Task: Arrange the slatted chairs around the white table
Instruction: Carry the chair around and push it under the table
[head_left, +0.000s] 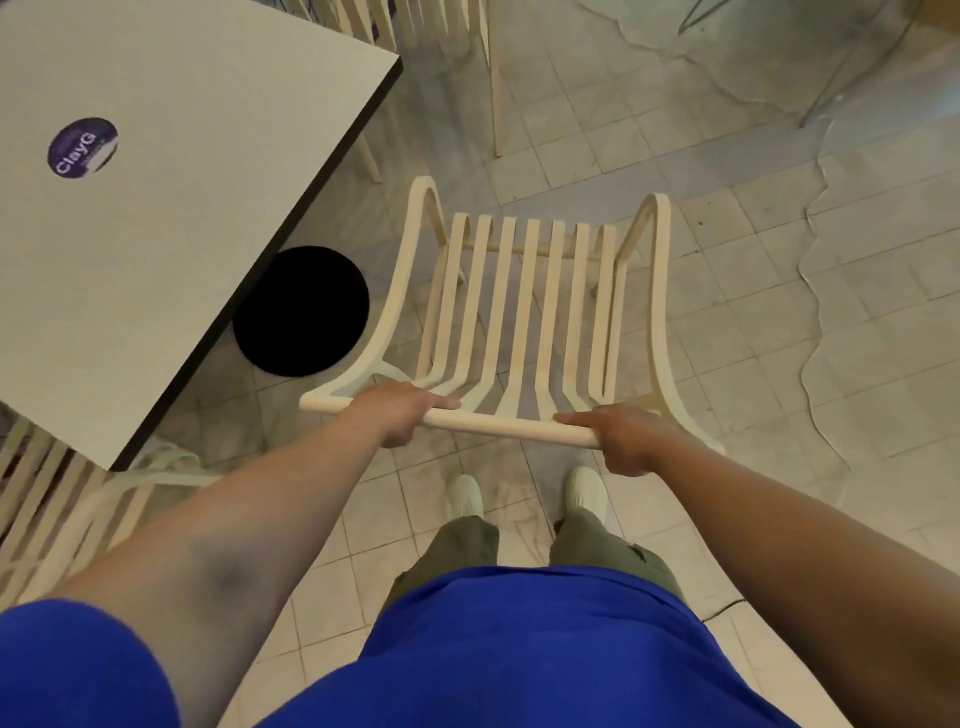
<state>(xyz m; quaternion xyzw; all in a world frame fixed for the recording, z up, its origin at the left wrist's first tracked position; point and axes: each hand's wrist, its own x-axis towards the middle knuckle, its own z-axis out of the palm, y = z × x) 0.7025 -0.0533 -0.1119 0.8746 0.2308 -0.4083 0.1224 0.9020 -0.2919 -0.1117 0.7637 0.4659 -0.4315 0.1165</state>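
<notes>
A cream slatted chair (530, 301) stands on the tiled floor in front of me, seen from behind and above. My left hand (400, 413) grips the left part of its top rail. My right hand (623, 439) grips the right end of the same rail. The white table (156, 218), with a dark edge and a round purple sticker, lies to the left, its corner pointing toward the chair. The chair stands apart from the table's right edge.
The table's round black base (301, 312) rests on the floor just left of the chair. Another slatted chair (62, 514) sits at the lower left beside the table. More chair legs (488, 78) stand at the top. My feet (524, 493) are behind the chair.
</notes>
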